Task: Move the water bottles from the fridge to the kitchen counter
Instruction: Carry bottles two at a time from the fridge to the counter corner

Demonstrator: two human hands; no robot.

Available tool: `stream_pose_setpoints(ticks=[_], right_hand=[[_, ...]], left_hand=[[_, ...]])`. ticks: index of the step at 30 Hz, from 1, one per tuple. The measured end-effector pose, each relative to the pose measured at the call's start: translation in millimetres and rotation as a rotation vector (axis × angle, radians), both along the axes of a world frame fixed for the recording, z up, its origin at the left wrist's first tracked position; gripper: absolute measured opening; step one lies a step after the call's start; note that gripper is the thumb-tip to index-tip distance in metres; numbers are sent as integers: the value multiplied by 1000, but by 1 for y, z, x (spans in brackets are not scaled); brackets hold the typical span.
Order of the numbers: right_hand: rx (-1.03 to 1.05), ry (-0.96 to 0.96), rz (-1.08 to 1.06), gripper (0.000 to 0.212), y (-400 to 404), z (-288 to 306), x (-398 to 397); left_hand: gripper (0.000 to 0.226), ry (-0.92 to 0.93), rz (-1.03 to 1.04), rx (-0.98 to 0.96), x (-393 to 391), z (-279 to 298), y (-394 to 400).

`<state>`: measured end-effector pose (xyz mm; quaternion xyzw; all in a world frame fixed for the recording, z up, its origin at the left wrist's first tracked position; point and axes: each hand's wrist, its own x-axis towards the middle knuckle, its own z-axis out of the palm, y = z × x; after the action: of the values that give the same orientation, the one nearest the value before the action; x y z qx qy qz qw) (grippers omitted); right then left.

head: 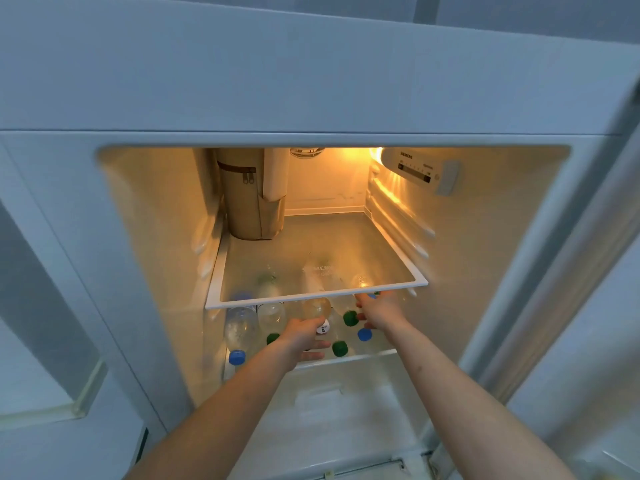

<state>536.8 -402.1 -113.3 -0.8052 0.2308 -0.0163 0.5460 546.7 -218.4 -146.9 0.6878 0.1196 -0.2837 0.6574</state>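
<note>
Several clear water bottles lie on the fridge's lower shelf [367, 356] with green, blue and white caps facing me, such as a blue-capped bottle [239, 329] at the left. My left hand [304, 337] grips the neck of a white-capped bottle [317, 308] in the middle of the row. My right hand [381, 311] reaches under the glass shelf [311, 303]. Its thumb and fingers curl round a clear bottle [349, 304] at the right end, most of which the hand hides.
The glass shelf above the bottles carries a tan zipped bag [242, 199] at its back left corner. A control panel [415, 168] sits on the upper right wall. The open fridge door [45, 271] stands at the left.
</note>
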Motion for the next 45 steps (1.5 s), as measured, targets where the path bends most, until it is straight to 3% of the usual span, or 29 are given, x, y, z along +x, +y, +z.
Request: stream_pose_setpoints(ticks=[14,19,28,39,45], right_hand=[[271,-154,-152,25,14,8,-54],[282,-194,-154,19,22,11,-94],[296,-282,-148,24,26,21,-160],[242,-313,-153,41,28,8,-182],[128,-323,-110,43,32,12,-192]], left_hand=[[33,44,-12,-158,7,-9,0],[41,38,77,-243,4,-9,-8],[69,-152,268,-189,-11,-7,-2],[26,-394,345,-61,-92,27,61],[15,-545,297,104,-125,40,94]])
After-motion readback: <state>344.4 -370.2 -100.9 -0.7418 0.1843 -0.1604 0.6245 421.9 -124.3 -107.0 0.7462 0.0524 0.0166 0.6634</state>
